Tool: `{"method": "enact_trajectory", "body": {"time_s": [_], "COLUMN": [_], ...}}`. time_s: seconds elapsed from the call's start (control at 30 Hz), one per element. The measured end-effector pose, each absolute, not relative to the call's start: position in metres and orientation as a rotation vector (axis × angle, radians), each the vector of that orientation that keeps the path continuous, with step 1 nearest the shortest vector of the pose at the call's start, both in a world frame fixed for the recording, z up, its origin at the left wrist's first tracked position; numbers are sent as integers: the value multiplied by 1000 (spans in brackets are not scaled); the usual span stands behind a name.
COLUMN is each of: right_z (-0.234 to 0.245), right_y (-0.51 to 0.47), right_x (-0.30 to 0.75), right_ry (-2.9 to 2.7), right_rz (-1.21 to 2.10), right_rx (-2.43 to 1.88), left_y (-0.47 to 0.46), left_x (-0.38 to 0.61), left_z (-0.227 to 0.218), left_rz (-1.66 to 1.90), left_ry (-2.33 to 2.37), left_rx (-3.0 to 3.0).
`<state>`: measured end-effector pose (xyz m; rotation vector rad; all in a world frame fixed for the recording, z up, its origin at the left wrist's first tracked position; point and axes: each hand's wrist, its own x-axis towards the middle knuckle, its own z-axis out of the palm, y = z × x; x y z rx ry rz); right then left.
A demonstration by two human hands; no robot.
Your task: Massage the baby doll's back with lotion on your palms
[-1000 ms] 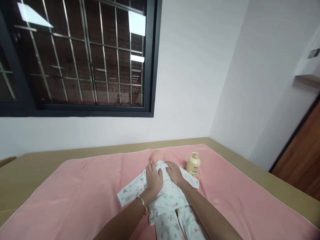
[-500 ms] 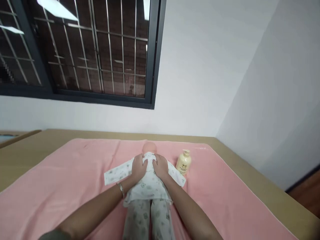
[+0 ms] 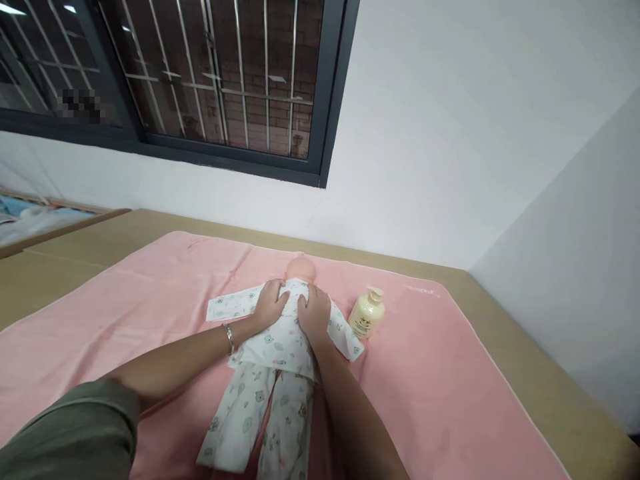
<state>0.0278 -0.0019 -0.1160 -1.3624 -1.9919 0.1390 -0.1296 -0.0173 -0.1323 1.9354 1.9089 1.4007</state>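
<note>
A baby doll [image 3: 301, 268] with a bare, smooth head lies stretched out on a pink blanket [image 3: 440, 393]. It is dressed in a white printed top [image 3: 280, 343] and matching trousers [image 3: 285, 420], with the sleeves spread to both sides. My left hand [image 3: 270, 305] grips the doll by its left-side shoulder, thumb lying across the upper body. On the opposite shoulder, my right hand [image 3: 315, 313] holds on in the same way. The fingertips of both hands are partly hidden over the shoulders. Close to the right sleeve's end stands a cream pump bottle [image 3: 367, 313].
Under the blanket is a wooden-coloured surface [image 3: 525, 340] whose far edge meets a white wall [image 3: 425, 133]. A dark-framed barred window [image 3: 225, 87] is above on the left. Beyond a raised edge at far left lie some bluish and white items [image 3: 45, 217].
My view has tilted down and turned, so the doll's legs now slant toward the lower left. Both hands stay on the doll's shoulders. The bottle stands in the same place.
</note>
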Motion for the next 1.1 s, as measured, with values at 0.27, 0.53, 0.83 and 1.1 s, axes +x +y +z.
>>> {"method": "enact_trajectory", "body": {"time_s": [0.27, 0.53, 0.83, 1.1], "right_z": [-115, -114, -115, -113], "right_y": [2, 6, 7, 4], "right_x": [27, 26, 24, 23], "right_ry": [-2006, -2012, -1969, -1978], "right_rz": [191, 251, 257, 257], "right_rx": [-1342, -1337, -1402, -1435], "left_y": [-18, -16, -17, -17], "left_x": [-129, -131, -133, -133], "left_z": [-129, -132, -129, -131], "left_rz": [1434, 1438, 1418, 1418], "left_ry": [1891, 1866, 1796, 1771], "left_rx": [1908, 1936, 1955, 1920]}}
